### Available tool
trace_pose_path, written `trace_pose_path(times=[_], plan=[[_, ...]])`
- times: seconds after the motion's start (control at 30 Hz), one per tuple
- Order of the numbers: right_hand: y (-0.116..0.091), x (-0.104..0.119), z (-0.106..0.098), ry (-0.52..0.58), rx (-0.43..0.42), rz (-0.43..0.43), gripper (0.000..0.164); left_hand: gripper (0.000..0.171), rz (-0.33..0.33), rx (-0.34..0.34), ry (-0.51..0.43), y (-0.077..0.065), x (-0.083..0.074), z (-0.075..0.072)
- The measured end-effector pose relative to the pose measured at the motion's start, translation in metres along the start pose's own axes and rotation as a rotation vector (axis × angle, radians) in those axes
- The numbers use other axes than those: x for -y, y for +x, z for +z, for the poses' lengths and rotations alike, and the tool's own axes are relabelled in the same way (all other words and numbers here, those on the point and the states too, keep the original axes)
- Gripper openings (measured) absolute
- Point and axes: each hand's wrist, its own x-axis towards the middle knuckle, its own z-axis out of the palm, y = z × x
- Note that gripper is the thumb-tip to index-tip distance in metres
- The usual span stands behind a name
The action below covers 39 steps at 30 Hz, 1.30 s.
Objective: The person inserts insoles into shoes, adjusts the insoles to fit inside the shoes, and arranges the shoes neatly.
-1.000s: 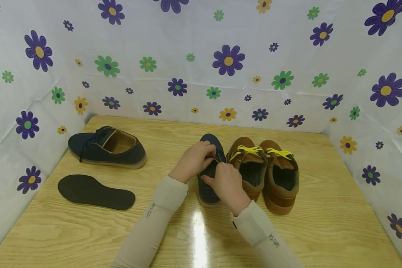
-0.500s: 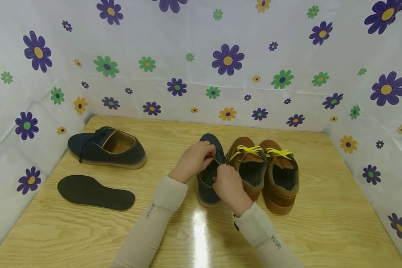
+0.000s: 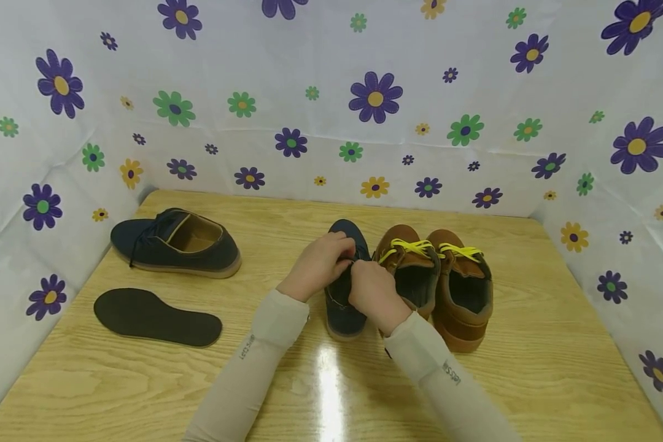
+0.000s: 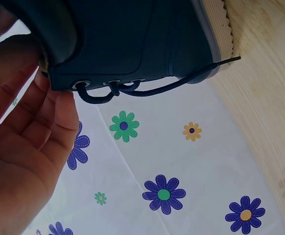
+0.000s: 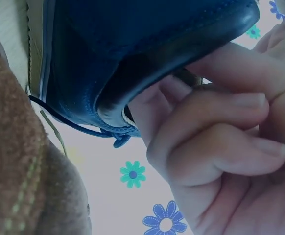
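A navy lace-up shoe stands toe-away at the middle of the table in the head view. At its lacing my left hand pinches the upper, fingertips by the eyelets; in the left wrist view a dark shoelace trails off from these. My right hand is over the shoe's opening, knuckles up, close against the left. The right wrist view has its fingers curled, with thumb and forefinger reaching in at the collar. Something dark shows between them, likely the tongue's edge; the fingertips are partly hidden.
Right beside it stand two brown shoes with yellow laces. The other navy shoe lies at the left, toe pointing left, with a black insole in front. A flowered cloth walls the wooden table on three sides.
My right hand has shifted up and left over the shoe's opening toward the left hand, its thumb drawn in. The pale-edged strip between the hands is now covered. My left hand holds its place.
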Motion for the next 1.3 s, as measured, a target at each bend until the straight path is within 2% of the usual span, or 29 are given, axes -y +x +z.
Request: trace_pose_path(times=[0.1, 0.3, 0.43, 0.7, 1.0, 1.13, 1.3], plan=[[0.003, 0.003, 0.001, -0.061, 0.025, -0.021, 0.007, 0.011, 0.003, -0.006, 0.004, 0.0, 0.002, 0.0], [0.011, 0.011, 0.005, -0.206, 0.133, -0.004, 0.017, 0.011, -0.003, -0.02, 0.01, 0.001, 0.003, -0.004], [0.013, 0.014, 0.007, -0.242, 0.161, 0.005, 0.021, 0.011, -0.007, -0.027, 0.003, 0.001, 0.004, -0.007], [0.008, 0.02, 0.004, -0.231, 0.164, -0.071, 0.017, 0.011, -0.021, -0.031, 0.013, 0.001, 0.007, -0.013], [0.013, 0.026, 0.003, -0.241, 0.247, -0.089, 0.023, 0.009, -0.036, -0.026, 0.024, 0.0, 0.01, -0.019], [0.011, 0.024, 0.0, -0.198, 0.244, -0.114, 0.02, 0.009, -0.042, -0.026, 0.024, 0.0, 0.011, -0.021], [0.013, 0.03, 0.0, -0.233, 0.24, -0.107, 0.024, 0.008, -0.045, -0.026, 0.032, 0.001, 0.012, -0.024]])
